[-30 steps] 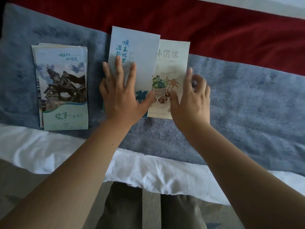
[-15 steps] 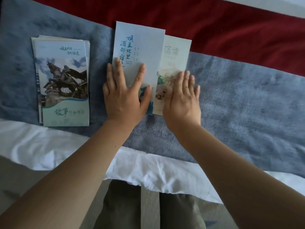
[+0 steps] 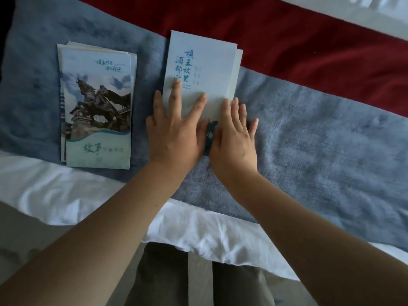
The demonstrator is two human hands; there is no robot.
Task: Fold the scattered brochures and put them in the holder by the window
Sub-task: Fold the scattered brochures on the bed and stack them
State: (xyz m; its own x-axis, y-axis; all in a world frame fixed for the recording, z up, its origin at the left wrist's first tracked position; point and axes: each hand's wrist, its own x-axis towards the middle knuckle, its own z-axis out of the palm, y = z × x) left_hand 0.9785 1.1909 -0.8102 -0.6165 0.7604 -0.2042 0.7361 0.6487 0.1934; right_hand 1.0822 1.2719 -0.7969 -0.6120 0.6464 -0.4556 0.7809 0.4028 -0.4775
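Observation:
A pale blue brochure [image 3: 207, 69] with teal Chinese writing lies folded on the grey-blue blanket [image 3: 309, 133], only a thin edge of its inner panel showing along the right side. My left hand [image 3: 174, 127] presses flat on its lower left part, fingers spread. My right hand [image 3: 234, 133] lies flat on its lower right edge, fingers straight and together. To the left sits a stack of folded brochures [image 3: 97, 107] with a horse statue on the top cover. The holder is not in view.
The blanket lies across a bed with a red runner [image 3: 287, 36] behind it and a white sheet [image 3: 66, 191] along the near edge. My legs [image 3: 198, 279] show below, close against the bed.
The right panel with the food picture has been folded under the blue cover. My right hand slid left onto the cover, and both hands now press side by side.

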